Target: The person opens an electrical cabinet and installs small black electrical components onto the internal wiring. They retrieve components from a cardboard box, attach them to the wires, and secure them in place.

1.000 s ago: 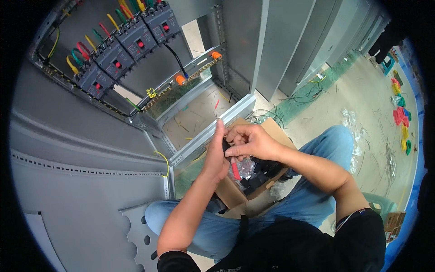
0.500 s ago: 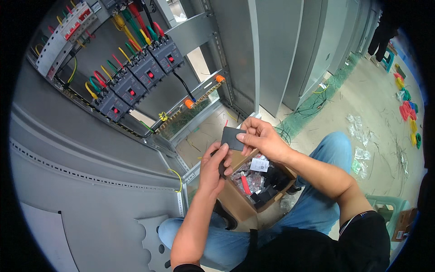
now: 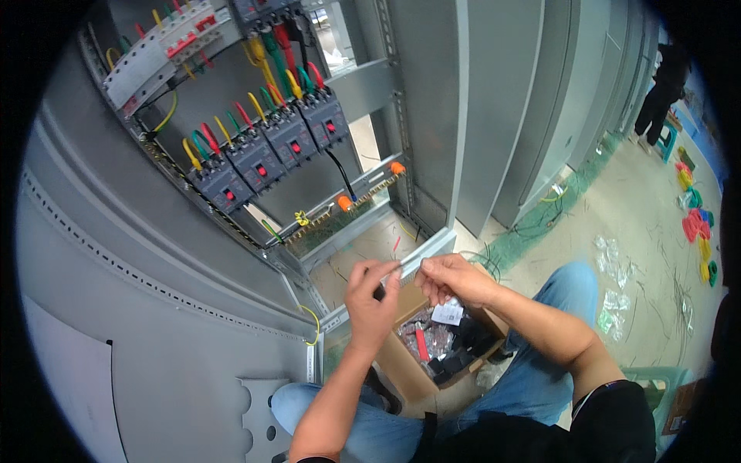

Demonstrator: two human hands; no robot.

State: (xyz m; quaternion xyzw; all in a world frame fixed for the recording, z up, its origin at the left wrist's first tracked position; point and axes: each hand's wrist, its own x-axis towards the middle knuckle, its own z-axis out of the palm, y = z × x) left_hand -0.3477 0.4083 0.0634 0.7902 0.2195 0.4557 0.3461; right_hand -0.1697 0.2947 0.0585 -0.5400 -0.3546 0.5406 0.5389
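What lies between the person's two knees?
In the head view, an open cardboard box lies between the left knee and the right knee, holding clear plastic packaging, a red item and dark pieces.

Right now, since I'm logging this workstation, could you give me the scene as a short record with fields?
Left hand: holding a dark piece, mostly hidden by the fingers
Right hand: beside the left, thumb and fingers drawn together; can't tell if it holds anything
Below hands: open box containing a red item, white slip and black parts
Upper left: row of four breakers
Far right: coloured coils
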